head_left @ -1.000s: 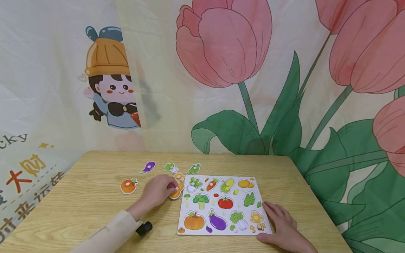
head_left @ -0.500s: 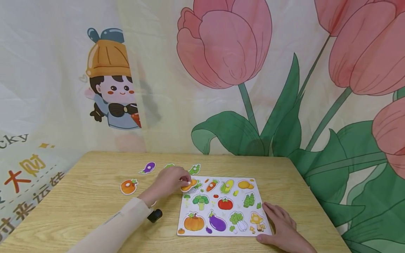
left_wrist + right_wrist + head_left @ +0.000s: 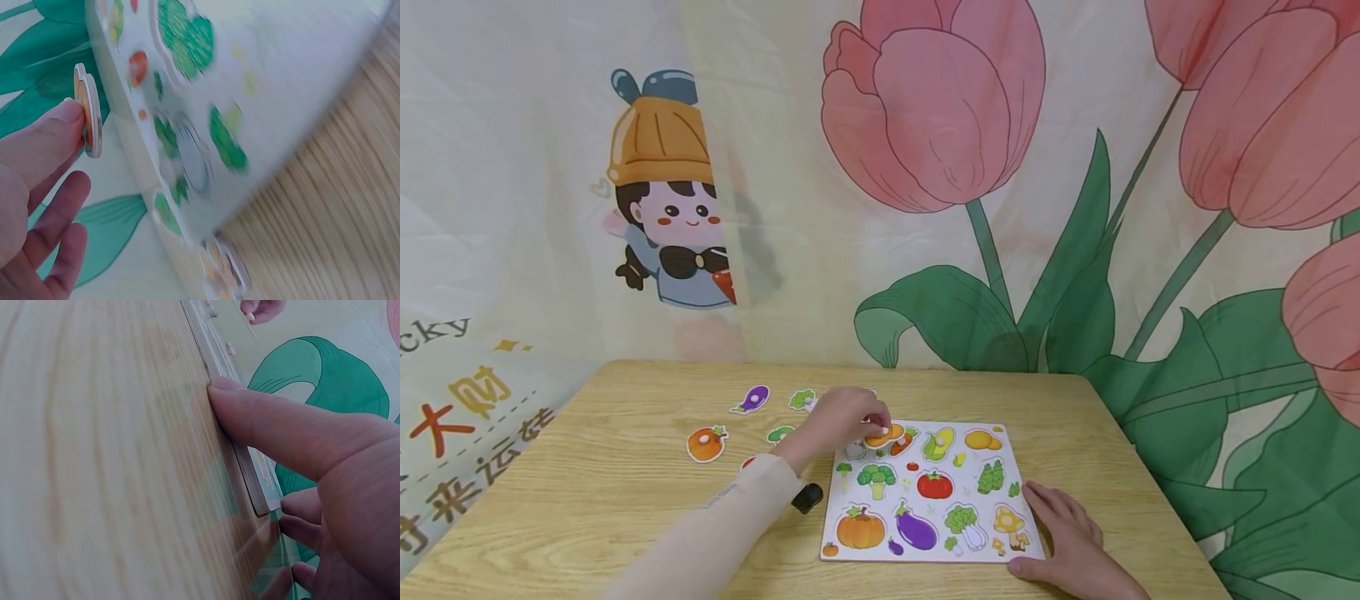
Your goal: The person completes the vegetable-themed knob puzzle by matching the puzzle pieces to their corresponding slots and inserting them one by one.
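Observation:
My left hand [image 3: 846, 419] pinches an orange potato-shaped puzzle piece [image 3: 887, 435] by its knob. In the left wrist view that piece [image 3: 92, 115] stands edge-on between thumb and fingers, raised off the white vegetable puzzle board [image 3: 964, 490]. From the head it overlaps the carrot picture [image 3: 901, 446] in the board's back row. At the near right corner, my right hand [image 3: 1075, 533] holds the board, thumb on the front edge and fingers along the right side. The right wrist view shows the thumb [image 3: 250, 406] pressed to the board's edge.
Left of the board lie loose pieces: a pumpkin [image 3: 706, 444], an eggplant [image 3: 752, 399], a leafy vegetable [image 3: 802, 399] and a broccoli [image 3: 779, 434]. A red piece [image 3: 748, 462] is partly hidden by the left sleeve [image 3: 730, 525]. A printed cloth [image 3: 790, 250] hangs behind the wooden table [image 3: 587, 500].
My left hand has lifted the orange piece from the table left of the board and carried it rightward over the board's back row. My right hand has stayed at the corner.

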A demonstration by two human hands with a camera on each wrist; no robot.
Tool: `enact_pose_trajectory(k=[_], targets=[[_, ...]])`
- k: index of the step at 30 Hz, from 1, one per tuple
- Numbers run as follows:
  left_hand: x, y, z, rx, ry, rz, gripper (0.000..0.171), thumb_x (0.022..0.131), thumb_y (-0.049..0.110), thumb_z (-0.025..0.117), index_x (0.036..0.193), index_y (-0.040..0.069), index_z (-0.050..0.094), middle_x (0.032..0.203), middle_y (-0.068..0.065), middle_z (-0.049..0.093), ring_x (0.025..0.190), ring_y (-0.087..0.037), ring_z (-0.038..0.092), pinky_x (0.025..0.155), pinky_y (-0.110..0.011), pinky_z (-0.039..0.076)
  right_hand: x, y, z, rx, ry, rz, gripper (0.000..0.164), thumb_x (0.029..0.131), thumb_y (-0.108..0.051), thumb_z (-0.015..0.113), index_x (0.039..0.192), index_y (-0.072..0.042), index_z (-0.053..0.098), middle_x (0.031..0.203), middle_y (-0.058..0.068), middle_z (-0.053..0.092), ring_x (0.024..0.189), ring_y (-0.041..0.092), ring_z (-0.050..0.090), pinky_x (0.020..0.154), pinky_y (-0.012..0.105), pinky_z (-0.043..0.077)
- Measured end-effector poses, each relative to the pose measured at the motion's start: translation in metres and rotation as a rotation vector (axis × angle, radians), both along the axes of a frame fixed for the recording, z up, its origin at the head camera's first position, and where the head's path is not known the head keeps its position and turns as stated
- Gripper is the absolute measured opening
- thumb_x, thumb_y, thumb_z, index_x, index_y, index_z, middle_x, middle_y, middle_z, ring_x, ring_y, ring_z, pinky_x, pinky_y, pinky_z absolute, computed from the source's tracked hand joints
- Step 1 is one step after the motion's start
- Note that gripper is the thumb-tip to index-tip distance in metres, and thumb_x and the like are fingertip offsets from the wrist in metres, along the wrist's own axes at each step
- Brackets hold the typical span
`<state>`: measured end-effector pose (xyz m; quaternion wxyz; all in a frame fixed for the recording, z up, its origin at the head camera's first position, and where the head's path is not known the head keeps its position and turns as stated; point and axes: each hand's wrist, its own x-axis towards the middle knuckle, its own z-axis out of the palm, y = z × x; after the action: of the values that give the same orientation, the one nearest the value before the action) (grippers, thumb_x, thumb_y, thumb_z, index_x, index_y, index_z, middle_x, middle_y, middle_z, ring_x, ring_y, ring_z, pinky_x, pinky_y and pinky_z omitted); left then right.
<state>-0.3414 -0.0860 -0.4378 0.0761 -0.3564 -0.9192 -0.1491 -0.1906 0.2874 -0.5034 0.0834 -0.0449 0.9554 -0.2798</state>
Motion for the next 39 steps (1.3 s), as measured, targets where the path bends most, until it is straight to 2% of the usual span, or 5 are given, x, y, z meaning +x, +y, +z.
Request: enact_pose_trajectory(k=[10, 18, 24, 35, 39], targets=[[-0.003, 0.045, -0.005, -0.008, -0.059, -0.012, 0.003, 0.095, 0.025, 0.082, 0.097, 0.027, 0.082, 0.089, 0.016, 0.069, 0.081, -0.006, 0.057, 0.081, -0.027, 0.05, -0.001, 0.001, -0.001, 0.01, 0.01, 0.008, 0.113, 0.079, -0.061, 0.088, 0.165, -0.009, 0.037, 0.169, 0.013, 0.032, 0.152, 0.051, 0.022, 0.107, 0.077, 0.025], [-0.006, 0.073, -0.011, 0.008, -0.056, -0.038, 0.005, 0.094, 0.024, 0.082, 0.098, 0.028, 0.082, 0.088, 0.016, 0.069, 0.082, -0.006, 0.057, 0.083, -0.027, 0.049, -0.001, 0.001, 0.0, 0.019, 0.025, 0.011, 0.113, 0.078, -0.062, 0.088, 0.165, -0.01, 0.037, 0.168, 0.013, 0.033, 0.151, 0.05, 0.023, 0.105, 0.075, 0.028], [-0.011, 0.094, -0.017, -0.026, -0.056, -0.04, 0.005, 0.096, 0.026, 0.081, 0.097, 0.031, 0.081, 0.087, 0.019, 0.069, 0.083, -0.004, 0.058, 0.082, -0.025, 0.047, -0.001, 0.003, -0.001, 0.01, 0.018, -0.003, 0.116, 0.076, -0.063, 0.088, 0.165, -0.009, 0.036, 0.168, 0.014, 0.034, 0.151, 0.049, 0.024, 0.106, 0.075, 0.027], [-0.013, 0.113, -0.022, 0.02, -0.067, -0.047, 0.003, 0.097, 0.024, 0.08, 0.097, 0.027, 0.082, 0.086, 0.018, 0.07, 0.081, -0.004, 0.056, 0.081, -0.024, 0.046, -0.002, 0.002, 0.0, 0.019, -0.003, 0.003, 0.111, 0.079, -0.062, 0.087, 0.165, -0.01, 0.038, 0.168, 0.014, 0.034, 0.15, 0.05, 0.024, 0.106, 0.076, 0.027], [-0.013, 0.118, -0.024, 0.029, -0.041, -0.058, 0.004, 0.098, 0.025, 0.079, 0.098, 0.025, 0.083, 0.088, 0.017, 0.072, 0.082, -0.004, 0.058, 0.082, -0.024, 0.047, -0.002, 0.001, 0.0, 0.003, -0.012, 0.01, 0.109, 0.08, -0.061, 0.087, 0.165, -0.011, 0.039, 0.169, 0.014, 0.033, 0.151, 0.051, 0.022, 0.107, 0.079, 0.023]])
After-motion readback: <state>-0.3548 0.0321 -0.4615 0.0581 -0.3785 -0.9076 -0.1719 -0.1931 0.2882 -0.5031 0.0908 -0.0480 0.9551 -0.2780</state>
